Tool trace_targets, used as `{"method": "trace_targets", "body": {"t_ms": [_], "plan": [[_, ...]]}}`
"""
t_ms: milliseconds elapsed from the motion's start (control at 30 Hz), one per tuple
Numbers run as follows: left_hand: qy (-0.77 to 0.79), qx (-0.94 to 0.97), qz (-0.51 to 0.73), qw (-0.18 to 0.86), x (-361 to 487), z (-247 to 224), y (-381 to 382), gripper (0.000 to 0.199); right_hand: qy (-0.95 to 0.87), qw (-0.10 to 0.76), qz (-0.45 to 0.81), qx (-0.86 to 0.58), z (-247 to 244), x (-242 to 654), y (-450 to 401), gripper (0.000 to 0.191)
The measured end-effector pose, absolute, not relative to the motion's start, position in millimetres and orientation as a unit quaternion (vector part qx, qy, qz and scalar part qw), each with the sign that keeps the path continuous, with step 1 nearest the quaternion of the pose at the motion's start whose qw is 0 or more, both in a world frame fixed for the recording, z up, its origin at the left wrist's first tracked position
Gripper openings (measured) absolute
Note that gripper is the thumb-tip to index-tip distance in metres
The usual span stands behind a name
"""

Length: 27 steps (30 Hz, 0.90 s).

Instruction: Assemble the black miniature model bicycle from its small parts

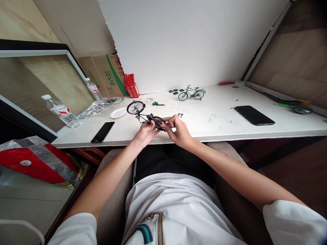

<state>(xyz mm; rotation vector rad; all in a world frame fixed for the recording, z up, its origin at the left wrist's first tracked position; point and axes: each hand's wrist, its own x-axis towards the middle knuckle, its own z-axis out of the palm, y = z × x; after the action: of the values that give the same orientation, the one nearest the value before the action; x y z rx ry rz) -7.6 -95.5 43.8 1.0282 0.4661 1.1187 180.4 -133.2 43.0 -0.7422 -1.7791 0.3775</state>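
A black model bicycle (145, 116) is held tilted above the table's front edge, one wheel pointing up and to the left. My left hand (146, 133) is closed around its lower part by the saddle and near wheel. My right hand (180, 131) pinches at the near wheel's right side; any small part between its fingertips is too small to make out. A green model bicycle (192, 94) stands upright farther back. Between them on the table lie a small green part (158, 104) and a small grey piece (180, 115), the latter just beyond my right hand.
The white table (214, 119) carries a black phone (103, 132) at left and another dark phone (254, 115) at right. A white plate (119, 113), water bottles (62, 110), a red box (131, 86) and a carton (104, 76) stand at left. Small dark pieces (175, 91) lie near the back panel.
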Motion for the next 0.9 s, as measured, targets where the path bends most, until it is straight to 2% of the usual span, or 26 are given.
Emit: {"method": "trace_targets", "body": {"t_ms": [267, 433, 533, 667, 900], "plan": [[0.25, 0.455, 0.522, 0.677, -7, 43, -93, 0.042, -0.709, 0.579, 0.248, -0.318, 42, 175, -132, 0.042], [0.294, 0.455, 0.546, 0.638, -6, 43, -92, 0.038, -0.708, 0.564, 0.275, -0.324, 41, 178, -128, 0.055], [0.327, 0.463, 0.554, 0.611, -5, 40, -91, 0.04, -0.723, 0.551, 0.236, -0.343, 36, 184, -120, 0.056], [0.375, 0.462, 0.551, 0.585, -9, 35, -83, 0.047, -0.706, 0.545, 0.136, -0.432, 27, 198, -106, 0.04], [0.376, 0.47, 0.532, 0.595, -26, 26, -65, 0.05, -0.723, 0.504, 0.023, -0.472, 18, 227, -78, 0.045]]}}
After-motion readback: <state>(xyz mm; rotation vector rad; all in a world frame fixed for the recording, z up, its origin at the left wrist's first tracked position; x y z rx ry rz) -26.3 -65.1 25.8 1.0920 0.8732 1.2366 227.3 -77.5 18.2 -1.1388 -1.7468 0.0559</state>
